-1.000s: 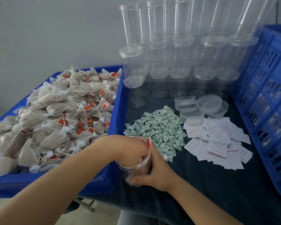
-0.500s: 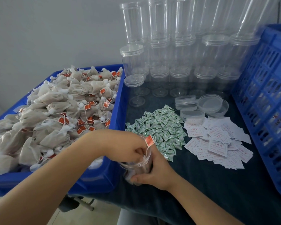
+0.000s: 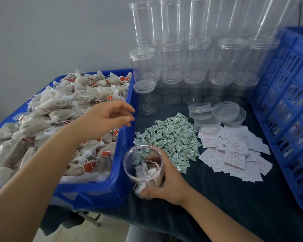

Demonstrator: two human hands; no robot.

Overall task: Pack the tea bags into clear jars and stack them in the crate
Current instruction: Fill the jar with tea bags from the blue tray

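Inventory, placed relative to the jar [image 3: 143, 168] I hold at the near edge of the table [image 3: 226, 206].

1. Jar: clear, lidless, tilted with its mouth toward me. A few tea bags [image 3: 147, 172] lie in the bottom. My right hand [image 3: 166, 182] grips it from its right side, fingers curled round the wall, thumb low near the base.
2. Left hand [image 3: 108, 117]: up and left of the jar, hovering over the tray's right edge. Fingers loosely spread, slightly bent, holding nothing.
3. Tray [image 3: 101, 191]: blue, directly left of the jar, touching or just beside it; I cannot tell which. Heaped with loose tea bags [image 3: 59, 123] carrying red tags.
4. Sachets [image 3: 171, 138]: a pile of small green-and-white packets just beyond the jar, the nearest ones seen through its wall.
5. Slips [image 3: 234, 152]: white printed papers, right of the jar past the sachets.
6. Lids [image 3: 226, 111]: clear, loose, beyond the slips.
7. Empty jars [image 3: 191, 55]: stacked in rows at the far side, most capped.
8. Crate [image 3: 290, 105]: blue, slatted, far right of the jar. Contents unclear.
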